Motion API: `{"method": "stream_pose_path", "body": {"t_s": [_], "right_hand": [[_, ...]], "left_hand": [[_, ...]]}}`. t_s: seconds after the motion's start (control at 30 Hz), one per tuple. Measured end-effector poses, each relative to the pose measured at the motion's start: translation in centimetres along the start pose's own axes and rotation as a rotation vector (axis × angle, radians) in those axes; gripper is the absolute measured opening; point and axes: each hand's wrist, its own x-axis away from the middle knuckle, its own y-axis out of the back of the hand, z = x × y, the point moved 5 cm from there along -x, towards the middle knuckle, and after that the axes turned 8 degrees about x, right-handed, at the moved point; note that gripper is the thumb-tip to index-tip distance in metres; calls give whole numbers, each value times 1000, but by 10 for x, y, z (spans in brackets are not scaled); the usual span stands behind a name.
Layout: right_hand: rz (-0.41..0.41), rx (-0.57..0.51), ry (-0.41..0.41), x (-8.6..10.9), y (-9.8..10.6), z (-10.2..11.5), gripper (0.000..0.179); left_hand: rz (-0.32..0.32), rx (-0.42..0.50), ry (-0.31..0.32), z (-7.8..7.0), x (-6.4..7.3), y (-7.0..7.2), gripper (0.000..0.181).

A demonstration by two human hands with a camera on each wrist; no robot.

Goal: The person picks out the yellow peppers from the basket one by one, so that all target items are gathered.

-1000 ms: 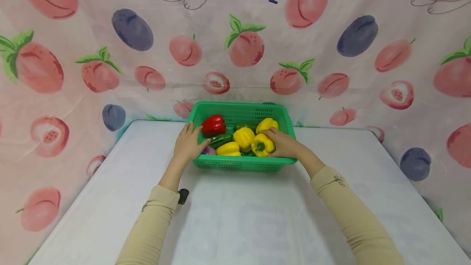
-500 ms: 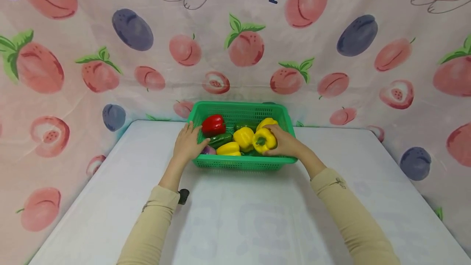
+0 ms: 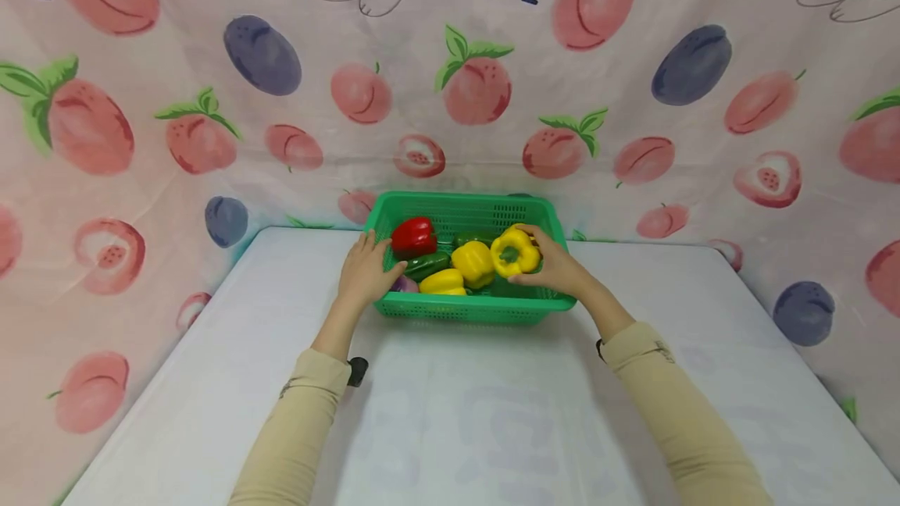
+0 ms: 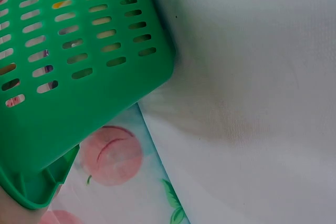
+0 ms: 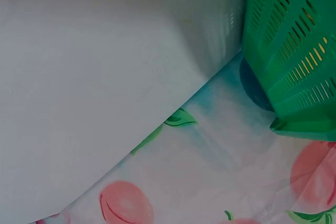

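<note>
My right hand (image 3: 558,262) grips a yellow bell pepper (image 3: 523,262) by its right side, thumb below and fingers above, over the right part of a green plastic basket (image 3: 464,308). The pepper's green stem faces the camera. My left hand (image 3: 363,268) rests over the basket's left rim, fingers extended and thumb spread inward. Inside lie a red bell pepper (image 3: 415,237), a dark green cucumber-like vegetable (image 3: 427,265), two more yellow bell peppers (image 3: 473,260) and a purple vegetable (image 3: 405,284). Another yellow piece shows behind the held pepper, mostly hidden.
The basket stands at the back of a white-covered table (image 3: 485,412), against a pink fruit-print cloth (image 3: 478,155). Its slotted wall (image 4: 79,40) fills the upper left of the left wrist view. In the right wrist view, the basket's side (image 5: 294,51) appears at the upper right.
My right hand has lifted the yellow bell pepper and shifted it back within the basket, over the pepper behind it. The left hand stays at the rim. The head view has shifted slightly.
</note>
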Motion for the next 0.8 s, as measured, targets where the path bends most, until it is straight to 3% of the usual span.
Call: {"method": "stream_pose_path", "body": {"t_s": [0.47, 0.8], "right_hand": [[-105, 19, 16, 18, 2, 13, 95], [-213, -24, 4, 39, 8, 16, 92]], "left_hand": [[-7, 9, 12, 0, 1, 1, 63], [-6, 16, 8, -1, 0, 0, 62]]}}
